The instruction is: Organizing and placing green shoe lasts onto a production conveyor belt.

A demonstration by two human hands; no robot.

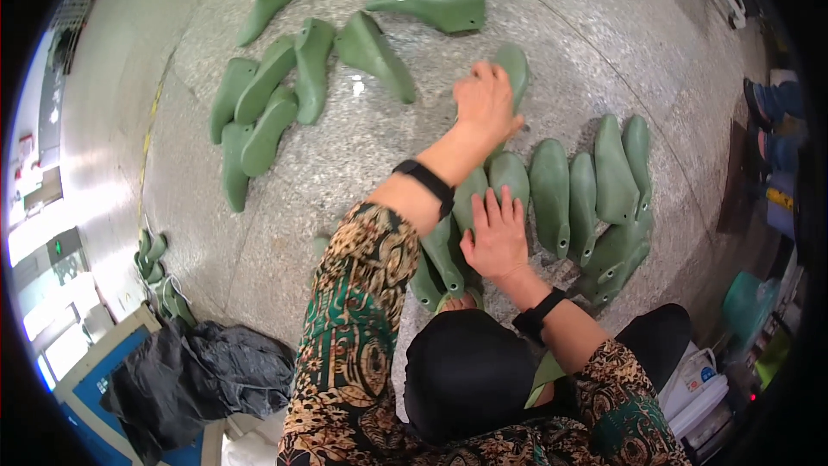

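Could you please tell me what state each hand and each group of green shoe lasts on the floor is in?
left hand: gripping one green last
right hand: flat on the lined-up lasts
scattered lasts: lying loose on the floor
dark cloth: crumpled

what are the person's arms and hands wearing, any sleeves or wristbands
Both hands are bare, no gloves. The left hand has a slim black band at the wrist, and so does the right hand. Both arms wear loose patterned sleeves in green, tan and black with an ornate paisley-like print, ending short of the wrists, so the lower forearms are uncovered.
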